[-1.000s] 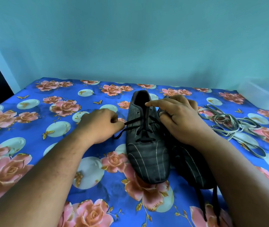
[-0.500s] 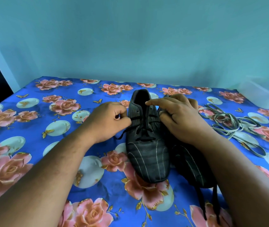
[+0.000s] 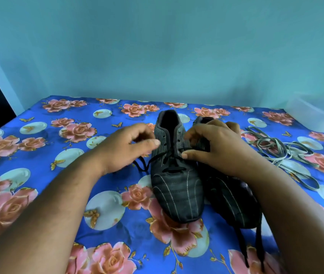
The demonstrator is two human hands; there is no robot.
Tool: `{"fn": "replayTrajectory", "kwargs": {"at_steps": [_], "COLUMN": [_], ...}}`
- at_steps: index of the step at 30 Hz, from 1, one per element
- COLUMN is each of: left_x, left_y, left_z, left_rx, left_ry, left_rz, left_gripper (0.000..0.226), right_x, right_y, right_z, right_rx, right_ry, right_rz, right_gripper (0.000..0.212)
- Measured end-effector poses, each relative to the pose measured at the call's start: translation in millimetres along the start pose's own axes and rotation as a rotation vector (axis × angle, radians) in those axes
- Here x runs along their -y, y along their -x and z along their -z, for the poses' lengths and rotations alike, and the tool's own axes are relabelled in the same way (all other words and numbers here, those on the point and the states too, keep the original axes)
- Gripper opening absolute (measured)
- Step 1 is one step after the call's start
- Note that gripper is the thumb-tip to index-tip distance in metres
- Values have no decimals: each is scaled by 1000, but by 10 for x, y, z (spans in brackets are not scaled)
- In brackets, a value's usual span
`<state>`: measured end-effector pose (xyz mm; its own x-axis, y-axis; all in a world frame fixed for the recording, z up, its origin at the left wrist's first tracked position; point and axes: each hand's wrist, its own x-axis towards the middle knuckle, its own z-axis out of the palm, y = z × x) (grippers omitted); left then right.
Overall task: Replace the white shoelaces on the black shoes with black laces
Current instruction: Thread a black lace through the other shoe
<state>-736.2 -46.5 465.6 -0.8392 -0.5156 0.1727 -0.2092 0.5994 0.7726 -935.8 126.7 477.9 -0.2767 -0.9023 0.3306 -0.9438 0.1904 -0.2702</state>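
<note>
- I see the left hand [image 3: 126,147] just beside the left shoe [image 3: 176,171], fingers loosely curled and thumb stretched toward the eyelets; if it holds the black lace [image 3: 147,165], I cannot tell.
- This shoe stands on the flowered cloth [image 3: 38,155], laced only in the lower eyelets.
- The right hand [image 3: 216,147] rests over the right shoe [image 3: 234,198], fingers bent; its grip is hidden.
- The white laces [image 3: 283,151] lie at right, near a plastic tub [image 3: 319,115].
</note>
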Motion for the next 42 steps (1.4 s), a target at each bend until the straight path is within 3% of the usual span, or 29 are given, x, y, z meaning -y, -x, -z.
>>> {"fn": "replayTrajectory", "kwargs": {"at_steps": [3, 5, 12, 16, 20, 26, 29, 33, 37, 39, 42], "left_x": [32, 44, -1, 50, 93, 122, 123, 122, 162, 156, 115], "left_y": [-6, -11, 19, 9, 10, -3, -10, -15, -37, -25, -3], "left_z": [-94, -83, 22, 40, 128, 154, 148, 106, 59, 44, -9], "left_rx": [109, 105, 102, 112, 117, 119, 103, 96, 142, 146, 86], "left_ry": [-144, -71, 151, 247, 142, 78, 36, -187, -212, -189, -28], "left_rz": [-42, -30, 64, 152, 218, 256, 212, 93, 76, 82, 118], "left_gripper": [24, 20, 17, 27, 27, 32, 28, 20, 17, 24, 60], "right_x": [-54, -90, -63, -23, -17, -23, 5, -8, -124, -164, -161], "right_y": [6, 4, 10, 25, 35, 29, 34, 24, 39, 44, 29], "right_z": [-16, -9, -11, 94, 151, 243, 307, 441, 505, 521, 480], "right_rx": [-2, -32, -161, -29, 5, -177, -306, -507, -558, -587, -569], "right_ry": [-8, -80, -129, -451, -699, -834, -879, -967, -934, -928, -777], "right_rz": [65, 72, 6, -43, -43, -31, -61, -144, -228, -275, -319], "right_gripper": [7, 2, 5, 10, 18, 13, 15, 15, 23, 25, 28]}}
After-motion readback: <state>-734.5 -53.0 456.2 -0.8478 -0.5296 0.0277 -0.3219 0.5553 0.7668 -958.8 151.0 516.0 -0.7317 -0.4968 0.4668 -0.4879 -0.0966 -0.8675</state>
